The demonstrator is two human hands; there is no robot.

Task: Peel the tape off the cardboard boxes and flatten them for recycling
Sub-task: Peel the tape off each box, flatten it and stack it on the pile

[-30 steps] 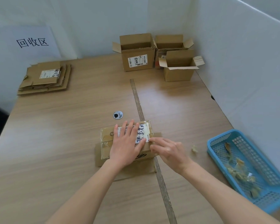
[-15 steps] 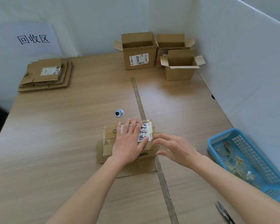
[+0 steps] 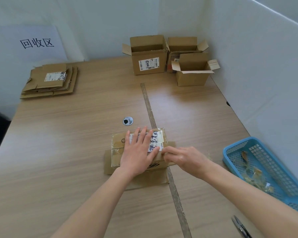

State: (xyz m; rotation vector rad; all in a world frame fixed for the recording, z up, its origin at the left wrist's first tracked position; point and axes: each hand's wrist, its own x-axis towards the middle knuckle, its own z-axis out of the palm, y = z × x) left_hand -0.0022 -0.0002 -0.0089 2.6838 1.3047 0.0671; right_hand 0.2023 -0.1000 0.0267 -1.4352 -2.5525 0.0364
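Since half second ago, right hand [image 3: 184, 156] moves left, fingertips now at right edge of box [image 3: 138, 148]. Box lies at near-middle of counter [image 3: 76, 134], flaps spread under it. Step seems: picking up tape end beside label [image 3: 156, 141]. Next move likely needs nail under edge, then slow pull. Left hand [image 3: 138, 150] lies flat on box top, fingers straight, pressing. Right fingers curled, seem to pinch tape edge; cannot tell surely.

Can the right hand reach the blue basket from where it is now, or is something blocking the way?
Probably yes. The right hand is at the box, and the blue basket sits on the same side of the table. Only bare tabletop shows between them.
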